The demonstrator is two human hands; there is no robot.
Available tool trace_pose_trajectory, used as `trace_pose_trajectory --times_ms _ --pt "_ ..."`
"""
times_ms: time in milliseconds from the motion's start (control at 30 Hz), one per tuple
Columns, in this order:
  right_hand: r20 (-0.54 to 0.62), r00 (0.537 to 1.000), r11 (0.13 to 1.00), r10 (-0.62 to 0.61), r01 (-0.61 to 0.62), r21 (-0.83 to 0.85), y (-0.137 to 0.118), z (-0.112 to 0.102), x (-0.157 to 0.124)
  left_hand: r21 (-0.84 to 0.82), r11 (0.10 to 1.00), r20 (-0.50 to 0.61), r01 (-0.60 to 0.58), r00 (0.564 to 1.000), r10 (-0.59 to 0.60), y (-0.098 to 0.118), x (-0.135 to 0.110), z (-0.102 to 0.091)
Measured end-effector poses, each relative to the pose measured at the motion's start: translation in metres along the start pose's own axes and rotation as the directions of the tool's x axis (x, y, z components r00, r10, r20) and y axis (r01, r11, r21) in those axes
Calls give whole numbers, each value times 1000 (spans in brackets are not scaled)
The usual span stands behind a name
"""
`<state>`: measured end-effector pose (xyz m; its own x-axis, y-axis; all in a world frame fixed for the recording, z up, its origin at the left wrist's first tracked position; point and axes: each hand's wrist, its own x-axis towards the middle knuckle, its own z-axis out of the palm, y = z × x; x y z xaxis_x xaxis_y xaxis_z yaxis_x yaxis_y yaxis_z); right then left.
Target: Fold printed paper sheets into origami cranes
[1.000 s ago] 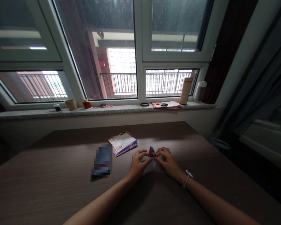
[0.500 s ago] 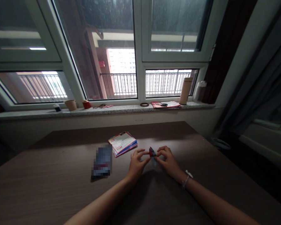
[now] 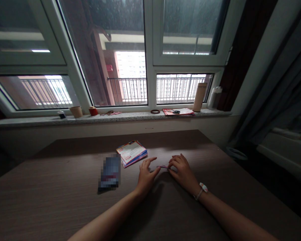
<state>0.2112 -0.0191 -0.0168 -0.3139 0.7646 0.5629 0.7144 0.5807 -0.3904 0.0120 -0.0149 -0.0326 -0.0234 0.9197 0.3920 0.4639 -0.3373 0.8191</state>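
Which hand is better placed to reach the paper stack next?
Probably the left hand: it's nearer the paper stack, thumb and forefinger apart; the right hand appears to pinch the thin strip.

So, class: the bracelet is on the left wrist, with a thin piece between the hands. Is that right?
Wrong side: the head view shows the bracelet on the right wrist. The thin piece is indeed between the left hand and right hand.

You are seeing pinkish purple on the folded paper (image 3: 164,166) and white on your bracelet (image 3: 203,187). Your desk (image 3: 40,201) is showing brown wood grain; the paper stack (image 3: 131,153) is showing white, with blue, pink and orange edges. You are facing a speckled grey sill (image 3: 137,116) and tan bottle (image 3: 200,97).
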Motion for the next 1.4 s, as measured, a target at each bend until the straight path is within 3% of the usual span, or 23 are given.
trace_pose_trajectory --times_ms 133,300,400,667,900,1400 --pt "3 1000 999 17 -17 -29 1 -2 0 -17 1000 8 8 1000 -8 1 0 0" --pt "136 985 994 104 -109 29 4 5 -2 -51 998 37 23 999 -21 -2 0 1" --pt "149 979 989 137 -144 33 3 7 -2 -38 999 34 -7 999 8 -2 0 1" --pt "192 966 980 176 -189 57 0 8 -2 150 989 73 -19 997 8 5 -5 4" --pt "163 972 978 167 -184 97 2 18 -5 274 959 123 -73 992 41 3 -7 6" --pt "96 973 964 212 -224 145 1 18 -2 288 954 157 -81 987 36 1 -3 5"
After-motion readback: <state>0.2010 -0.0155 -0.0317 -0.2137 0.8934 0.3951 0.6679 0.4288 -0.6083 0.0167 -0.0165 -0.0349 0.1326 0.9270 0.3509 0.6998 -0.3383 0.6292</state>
